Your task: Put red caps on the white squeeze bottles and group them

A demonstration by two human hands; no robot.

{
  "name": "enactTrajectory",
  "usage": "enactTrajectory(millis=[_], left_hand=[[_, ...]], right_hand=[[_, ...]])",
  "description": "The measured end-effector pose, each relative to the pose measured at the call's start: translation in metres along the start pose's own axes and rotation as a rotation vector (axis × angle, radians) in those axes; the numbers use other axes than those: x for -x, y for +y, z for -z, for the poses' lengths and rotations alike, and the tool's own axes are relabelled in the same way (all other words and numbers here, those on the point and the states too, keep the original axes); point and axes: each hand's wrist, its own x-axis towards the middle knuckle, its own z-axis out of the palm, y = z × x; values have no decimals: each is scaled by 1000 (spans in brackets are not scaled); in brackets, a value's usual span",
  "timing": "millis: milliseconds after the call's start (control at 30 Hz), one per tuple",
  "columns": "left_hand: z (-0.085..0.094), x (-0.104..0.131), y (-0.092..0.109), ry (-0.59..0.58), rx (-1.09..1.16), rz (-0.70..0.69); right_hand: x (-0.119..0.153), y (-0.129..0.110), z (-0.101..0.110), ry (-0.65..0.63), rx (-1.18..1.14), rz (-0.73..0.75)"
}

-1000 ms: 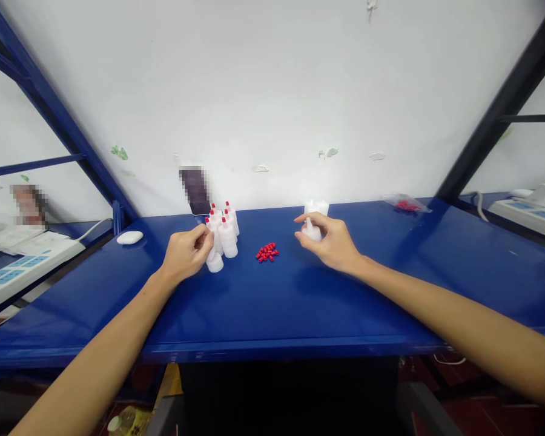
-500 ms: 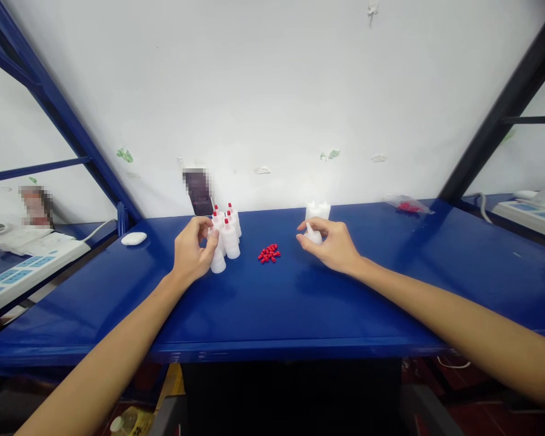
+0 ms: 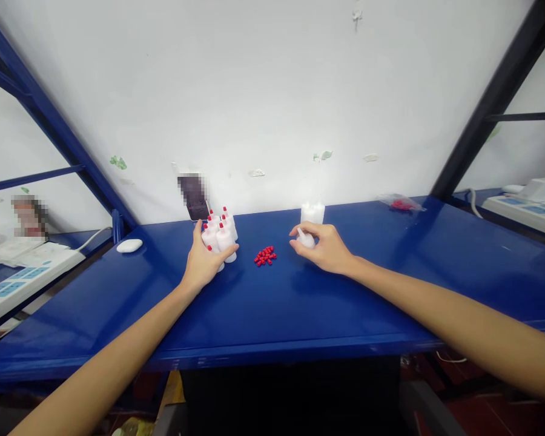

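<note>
My left hand [image 3: 204, 261] cups the near side of a cluster of small white bottles with red caps [image 3: 221, 230] that stand on the blue table [image 3: 281, 303], fingers spread against them. My right hand [image 3: 326, 247] holds a small white uncapped bottle [image 3: 304, 238] by its tip side, just above the table. A little heap of loose red caps [image 3: 265, 256] lies between the two hands. Behind my right hand stand a few more uncapped white bottles [image 3: 312, 212] near the wall.
A dark phone [image 3: 193, 197] leans on the wall behind the capped bottles. A white oval case [image 3: 129, 245] lies at the left. A clear bag with red caps [image 3: 400, 203] sits at the back right. Power strips [image 3: 22, 281] lie on side shelves.
My left hand let go of the front bottle and opened, pressing flat against the cluster and nudging it together. My right hand with its bottle shifted slightly left.
</note>
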Motion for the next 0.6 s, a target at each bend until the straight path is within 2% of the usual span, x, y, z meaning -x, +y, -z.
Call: enactTrajectory(millis=[67, 133, 333, 533, 600], left_hand=[[-3, -7, -2, -35, 19, 51], [-6, -14, -3, -37, 37, 42], [-16, -32, -1, -36, -14, 41], [-31, -59, -5, -41, -37, 12], [-36, -67, -9, -38, -25, -12]], right_hand=[[-1, 0, 0, 6, -12, -1], [-2, 0, 1, 38, -19, -7], [-11, 11, 14, 213, -33, -65], [-62, 32, 38, 307, 125, 34], [-80, 41, 43, 352, 120, 22]])
